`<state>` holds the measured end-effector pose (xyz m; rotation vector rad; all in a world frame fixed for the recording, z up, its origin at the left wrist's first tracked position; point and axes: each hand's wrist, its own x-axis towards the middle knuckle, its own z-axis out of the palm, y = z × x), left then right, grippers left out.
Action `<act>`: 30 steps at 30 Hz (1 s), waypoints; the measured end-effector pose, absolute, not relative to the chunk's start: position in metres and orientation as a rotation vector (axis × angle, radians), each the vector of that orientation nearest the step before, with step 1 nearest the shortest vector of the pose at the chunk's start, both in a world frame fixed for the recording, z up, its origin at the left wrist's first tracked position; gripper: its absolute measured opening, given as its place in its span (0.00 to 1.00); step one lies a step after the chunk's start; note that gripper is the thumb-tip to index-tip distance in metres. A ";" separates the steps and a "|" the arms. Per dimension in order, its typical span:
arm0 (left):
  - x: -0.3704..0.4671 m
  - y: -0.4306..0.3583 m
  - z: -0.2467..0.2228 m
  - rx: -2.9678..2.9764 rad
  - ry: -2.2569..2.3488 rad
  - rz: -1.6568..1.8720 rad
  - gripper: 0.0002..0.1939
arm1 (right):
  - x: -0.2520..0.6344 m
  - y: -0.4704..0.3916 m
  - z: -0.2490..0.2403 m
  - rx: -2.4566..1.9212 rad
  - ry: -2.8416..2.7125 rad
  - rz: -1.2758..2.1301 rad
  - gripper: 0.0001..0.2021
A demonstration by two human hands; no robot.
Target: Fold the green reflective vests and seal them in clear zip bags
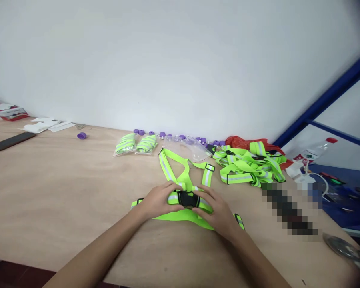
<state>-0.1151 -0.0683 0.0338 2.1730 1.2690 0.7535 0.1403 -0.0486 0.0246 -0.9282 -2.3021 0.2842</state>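
Observation:
In front of me on the table lies a neon-yellow reflective harness (184, 174) with silver stripes and black strap sliders. At its middle is a black buckle (189, 199), which looks joined. My left hand (160, 199) pinches the strap at the buckle's left side, thumb below and fingers above. On the opposite side my right hand (214, 209) grips the strap in the same way. The harness's shoulder straps spread away from me, and its waist strap loops toward me, partly hidden by my hands.
Two clear bags (126, 144) of folded straps lie behind, beside an unfilled plastic bag (195, 149). Several purple rings (162, 135) line the wall. At right are a strap pile (252, 166), a red bag (243, 142) and a bottle (316, 152). A dark flat object (12, 141) lies far left.

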 end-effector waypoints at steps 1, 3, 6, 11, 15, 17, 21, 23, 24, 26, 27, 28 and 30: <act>-0.115 -0.069 0.036 2.187 1.274 0.706 0.25 | 0.143 -0.048 0.028 -0.944 -2.346 0.284 0.17; -0.116 -0.071 0.040 2.206 1.291 0.638 0.27 | 0.152 -0.047 0.037 -1.001 -2.382 0.278 0.18; -0.119 -0.078 0.048 2.203 1.318 0.549 0.31 | 0.179 -0.052 0.050 -1.155 -2.258 0.263 0.20; -0.139 -0.099 0.059 2.049 1.310 0.531 0.38 | 0.240 -0.078 0.043 -1.445 -2.002 0.387 0.23; -0.167 -0.123 0.059 1.941 1.396 0.548 0.37 | 0.267 -0.099 0.016 -1.560 -2.012 0.560 0.30; -0.181 -0.135 0.055 1.963 1.489 0.541 0.35 | 0.271 -0.104 0.003 -1.547 -2.057 0.579 0.32; -0.200 -0.158 0.045 1.999 1.566 0.602 0.28 | 0.270 -0.103 -0.006 -1.460 -2.122 0.525 0.25; -0.203 -0.165 0.044 2.002 1.578 0.659 0.24 | 0.267 -0.100 -0.003 -1.429 -2.104 0.518 0.23; -0.203 -0.168 0.045 1.998 1.574 0.682 0.23 | 0.266 -0.099 0.000 -1.422 -2.090 0.538 0.23; -0.204 -0.170 0.049 1.994 1.534 0.723 0.22 | 0.265 -0.097 0.007 -1.417 -2.057 0.630 0.22; -0.204 -0.171 0.051 1.992 1.507 0.743 0.22 | 0.266 -0.096 0.010 -1.408 -2.032 0.699 0.22; -0.204 -0.171 0.053 1.987 1.485 0.770 0.21 | 0.267 -0.095 0.013 -1.390 -1.994 0.773 0.22; -0.204 -0.171 0.055 1.974 1.466 0.859 0.21 | 0.272 -0.094 0.016 -1.336 -1.883 0.896 0.22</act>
